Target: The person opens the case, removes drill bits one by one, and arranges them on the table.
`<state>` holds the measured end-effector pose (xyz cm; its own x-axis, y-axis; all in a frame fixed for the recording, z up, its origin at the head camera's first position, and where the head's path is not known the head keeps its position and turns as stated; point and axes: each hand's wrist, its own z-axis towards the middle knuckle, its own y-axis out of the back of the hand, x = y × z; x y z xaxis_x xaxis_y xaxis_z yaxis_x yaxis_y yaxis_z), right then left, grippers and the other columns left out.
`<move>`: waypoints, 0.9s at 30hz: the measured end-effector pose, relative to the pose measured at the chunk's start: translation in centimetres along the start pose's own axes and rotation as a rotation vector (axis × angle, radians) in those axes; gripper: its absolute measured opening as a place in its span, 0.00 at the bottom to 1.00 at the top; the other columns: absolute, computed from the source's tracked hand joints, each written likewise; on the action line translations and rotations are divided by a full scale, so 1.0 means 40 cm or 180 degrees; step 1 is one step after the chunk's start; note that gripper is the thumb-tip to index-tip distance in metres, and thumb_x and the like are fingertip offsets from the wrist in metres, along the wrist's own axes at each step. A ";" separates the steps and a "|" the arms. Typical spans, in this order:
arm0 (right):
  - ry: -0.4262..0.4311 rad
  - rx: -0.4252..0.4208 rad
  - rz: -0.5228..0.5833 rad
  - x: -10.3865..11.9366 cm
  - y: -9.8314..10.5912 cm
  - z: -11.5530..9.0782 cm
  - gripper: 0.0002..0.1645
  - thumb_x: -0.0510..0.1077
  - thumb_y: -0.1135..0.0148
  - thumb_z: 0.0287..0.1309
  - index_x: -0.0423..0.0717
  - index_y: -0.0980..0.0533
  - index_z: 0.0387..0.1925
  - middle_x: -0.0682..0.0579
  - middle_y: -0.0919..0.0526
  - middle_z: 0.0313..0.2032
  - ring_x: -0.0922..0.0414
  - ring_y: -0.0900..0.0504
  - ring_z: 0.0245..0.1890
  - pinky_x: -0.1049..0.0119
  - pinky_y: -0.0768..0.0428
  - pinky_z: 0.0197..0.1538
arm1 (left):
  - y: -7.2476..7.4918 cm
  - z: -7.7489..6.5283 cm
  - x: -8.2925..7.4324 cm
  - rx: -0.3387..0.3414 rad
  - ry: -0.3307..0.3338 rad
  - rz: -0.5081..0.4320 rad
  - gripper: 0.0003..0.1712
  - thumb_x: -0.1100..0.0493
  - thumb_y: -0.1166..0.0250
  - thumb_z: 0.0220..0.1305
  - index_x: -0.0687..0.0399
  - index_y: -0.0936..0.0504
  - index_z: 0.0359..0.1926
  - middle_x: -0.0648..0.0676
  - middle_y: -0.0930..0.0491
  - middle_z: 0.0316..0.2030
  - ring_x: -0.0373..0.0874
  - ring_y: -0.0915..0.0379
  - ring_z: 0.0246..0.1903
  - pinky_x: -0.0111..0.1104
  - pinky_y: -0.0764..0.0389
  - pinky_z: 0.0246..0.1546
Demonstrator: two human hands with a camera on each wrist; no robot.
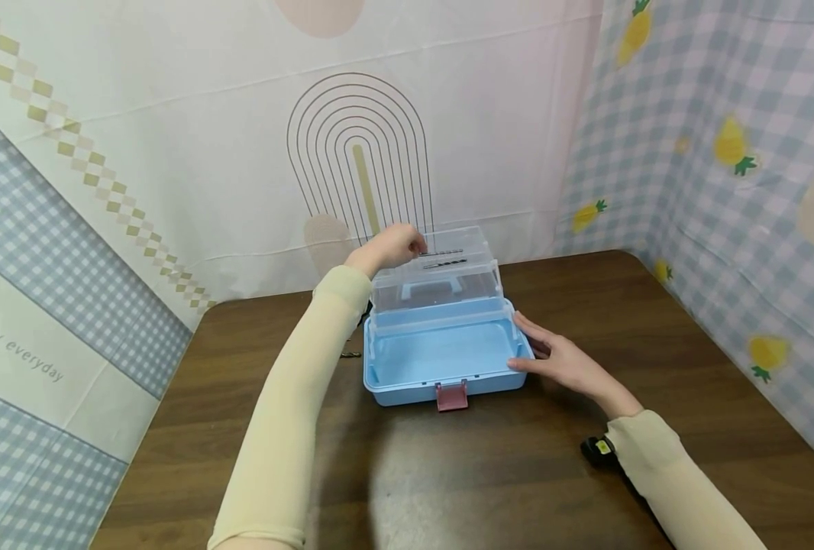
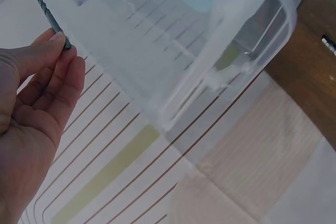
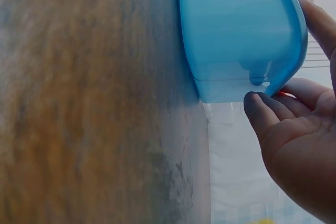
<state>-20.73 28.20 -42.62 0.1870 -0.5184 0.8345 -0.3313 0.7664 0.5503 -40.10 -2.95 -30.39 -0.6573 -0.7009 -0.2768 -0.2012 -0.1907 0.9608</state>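
Observation:
A light blue toolbox [image 1: 441,393] with a raised clear lid [image 1: 472,241] stands on the table. My left hand [image 1: 396,243] pinches a dark drill bit [image 2: 48,11] between thumb and fingertips, above the raised clear plastic. A second dark twisted shape [image 1: 446,263] shows on the clear plastic just below the held bit. At the box's right end, my right hand [image 1: 561,363] holds the blue wall, its thumb and fingers spread round the rim. In the right wrist view its fingertips [image 3: 253,100] meet the end wall. The pink latch [image 1: 452,396] hangs down at the front.
On the brown table [image 1: 476,473], another drill bit [image 1: 350,354] lies left of the box, partly beside my left sleeve. A patterned cloth [image 1: 503,114] hangs right behind the table. A black strap device [image 1: 598,451] sits at my right wrist.

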 end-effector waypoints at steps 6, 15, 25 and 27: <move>-0.0001 -0.0005 0.0004 0.000 0.000 0.000 0.54 0.57 0.33 0.64 0.53 0.53 0.80 0.46 0.57 0.79 0.41 0.49 0.76 0.46 0.38 0.70 | 0.037 -0.003 -0.009 -0.0108 0.0011 -0.0074 0.13 0.70 0.43 0.72 0.63 0.14 0.50 0.59 0.16 0.47 0.49 0.22 0.45 0.37 0.21 0.48; -0.0011 -0.0011 -0.0002 0.002 -0.002 0.000 0.54 0.57 0.33 0.64 0.53 0.53 0.80 0.46 0.56 0.79 0.41 0.49 0.76 0.45 0.38 0.70 | 0.057 -0.015 -0.008 -0.0170 0.0034 -0.0162 0.12 0.69 0.41 0.72 0.63 0.14 0.49 0.57 0.16 0.45 0.46 0.22 0.42 0.35 0.20 0.46; 0.0002 -0.0006 0.0033 0.003 -0.001 -0.003 0.54 0.58 0.33 0.64 0.54 0.53 0.80 0.47 0.56 0.80 0.41 0.49 0.76 0.46 0.39 0.70 | 0.099 -0.048 0.020 -0.0304 0.0107 -0.0113 0.16 0.73 0.47 0.69 0.65 0.15 0.50 0.60 0.16 0.47 0.49 0.22 0.45 0.38 0.22 0.49; 0.0002 -0.0003 0.0035 0.004 0.000 -0.003 0.54 0.58 0.33 0.64 0.54 0.53 0.80 0.47 0.57 0.79 0.41 0.49 0.76 0.45 0.39 0.70 | 0.109 -0.058 0.027 -0.0322 0.0130 -0.0097 0.18 0.74 0.48 0.68 0.65 0.15 0.50 0.60 0.16 0.47 0.49 0.22 0.46 0.39 0.22 0.50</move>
<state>-20.60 28.16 -42.49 0.1841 -0.5097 0.8404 -0.3325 0.7723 0.5413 -40.02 -6.14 -26.47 -0.6214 -0.7208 -0.3070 -0.1450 -0.2792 0.9492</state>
